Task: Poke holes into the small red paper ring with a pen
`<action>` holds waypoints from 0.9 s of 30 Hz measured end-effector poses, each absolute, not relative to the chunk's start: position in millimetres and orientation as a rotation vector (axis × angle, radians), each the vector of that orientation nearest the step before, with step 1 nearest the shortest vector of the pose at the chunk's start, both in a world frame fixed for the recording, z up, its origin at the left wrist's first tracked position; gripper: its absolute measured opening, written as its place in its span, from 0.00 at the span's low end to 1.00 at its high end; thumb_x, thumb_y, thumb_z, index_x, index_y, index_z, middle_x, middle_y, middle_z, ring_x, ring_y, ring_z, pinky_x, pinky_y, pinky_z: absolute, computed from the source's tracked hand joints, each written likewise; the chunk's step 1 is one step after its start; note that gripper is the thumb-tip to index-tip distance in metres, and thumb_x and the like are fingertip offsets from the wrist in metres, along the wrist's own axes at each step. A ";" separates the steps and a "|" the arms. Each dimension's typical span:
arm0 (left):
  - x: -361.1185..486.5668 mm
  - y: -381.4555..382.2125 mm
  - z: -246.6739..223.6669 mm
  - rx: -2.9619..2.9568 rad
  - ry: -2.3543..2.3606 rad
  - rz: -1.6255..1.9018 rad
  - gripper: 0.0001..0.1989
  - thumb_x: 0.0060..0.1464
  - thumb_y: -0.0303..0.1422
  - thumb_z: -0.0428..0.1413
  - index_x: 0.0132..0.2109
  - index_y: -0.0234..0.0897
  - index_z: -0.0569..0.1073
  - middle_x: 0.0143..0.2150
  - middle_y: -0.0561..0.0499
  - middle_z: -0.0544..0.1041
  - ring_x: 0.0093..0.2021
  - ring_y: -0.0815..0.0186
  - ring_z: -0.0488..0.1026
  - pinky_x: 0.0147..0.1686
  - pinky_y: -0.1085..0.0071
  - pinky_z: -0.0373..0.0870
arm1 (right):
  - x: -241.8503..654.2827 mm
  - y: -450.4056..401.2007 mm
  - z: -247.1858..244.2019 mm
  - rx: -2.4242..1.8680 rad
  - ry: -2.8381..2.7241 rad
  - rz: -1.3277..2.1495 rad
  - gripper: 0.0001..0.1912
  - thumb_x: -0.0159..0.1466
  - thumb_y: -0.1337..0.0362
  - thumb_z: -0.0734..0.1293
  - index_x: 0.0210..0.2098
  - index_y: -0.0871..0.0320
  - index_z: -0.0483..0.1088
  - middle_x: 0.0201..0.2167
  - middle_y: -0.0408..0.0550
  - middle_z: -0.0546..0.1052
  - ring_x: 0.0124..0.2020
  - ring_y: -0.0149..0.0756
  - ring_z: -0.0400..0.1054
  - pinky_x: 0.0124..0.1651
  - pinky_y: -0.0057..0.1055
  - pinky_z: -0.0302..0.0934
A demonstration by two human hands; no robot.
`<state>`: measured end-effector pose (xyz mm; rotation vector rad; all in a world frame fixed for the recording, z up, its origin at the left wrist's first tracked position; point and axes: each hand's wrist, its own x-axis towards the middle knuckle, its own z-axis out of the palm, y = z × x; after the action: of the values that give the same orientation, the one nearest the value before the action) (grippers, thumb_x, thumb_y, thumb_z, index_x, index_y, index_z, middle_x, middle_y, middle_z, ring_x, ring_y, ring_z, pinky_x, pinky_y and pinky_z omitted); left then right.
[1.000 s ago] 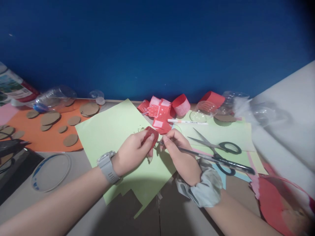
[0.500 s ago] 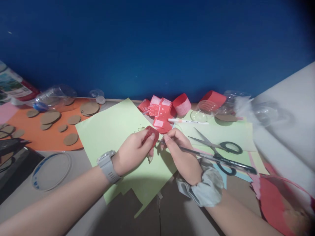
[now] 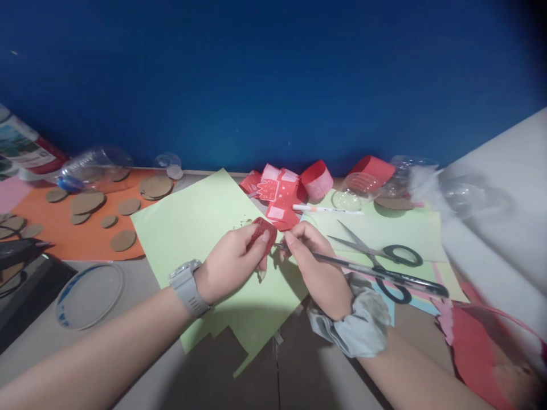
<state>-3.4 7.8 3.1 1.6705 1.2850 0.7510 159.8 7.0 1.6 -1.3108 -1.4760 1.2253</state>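
Note:
My left hand point(image 3: 240, 250) is closed, pinching a small dark red piece point(image 3: 266, 229) that looks folded or curved; its exact kind is not clear. In my right hand point(image 3: 314, 267) is a slim black pen-like tool point(image 3: 359, 266). Its dark tip is close to the red piece, and its thicker black end passes over the scissors. I cannot tell whether the tip touches the piece. Both hands are above a light green paper sheet point(image 3: 188, 222) with a notched lower edge. Open scissors point(image 3: 371, 250) with black handles lie right of my right hand.
Behind my hands are red and pink paper shapes point(image 3: 282, 191) and a white marker point(image 3: 327, 209). Cardboard discs point(image 3: 88, 202) rest on orange paper point(image 3: 102, 236) at left. A clear ring point(image 3: 119, 285) lies near my left forearm. Clear plastic bottle parts point(image 3: 359, 191) stand back right.

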 end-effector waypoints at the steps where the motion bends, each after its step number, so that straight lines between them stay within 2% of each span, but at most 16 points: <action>1: -3.4 7.9 3.2 1.672 1.284 0.751 0.16 0.66 0.34 0.43 0.28 0.37 0.64 0.23 0.56 0.71 0.25 0.70 0.68 0.34 0.73 0.64 | 160.0 7.1 1.6 -1.302 -1.483 1.237 0.14 0.68 0.60 0.60 0.27 0.56 0.61 0.23 0.39 0.69 0.26 0.29 0.63 0.32 0.27 0.55; 27: -4.6 7.4 1.7 1.677 1.277 0.760 0.17 0.66 0.35 0.43 0.28 0.36 0.64 0.23 0.56 0.70 0.25 0.71 0.67 0.33 0.74 0.64 | 160.9 6.4 -1.6 -1.284 -1.479 1.272 0.13 0.67 0.61 0.60 0.27 0.57 0.61 0.23 0.39 0.68 0.26 0.27 0.61 0.31 0.25 0.55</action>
<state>-4.6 7.4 1.7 1.6769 1.2767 0.7600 160.9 6.4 -1.6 -1.2837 -1.4789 1.2721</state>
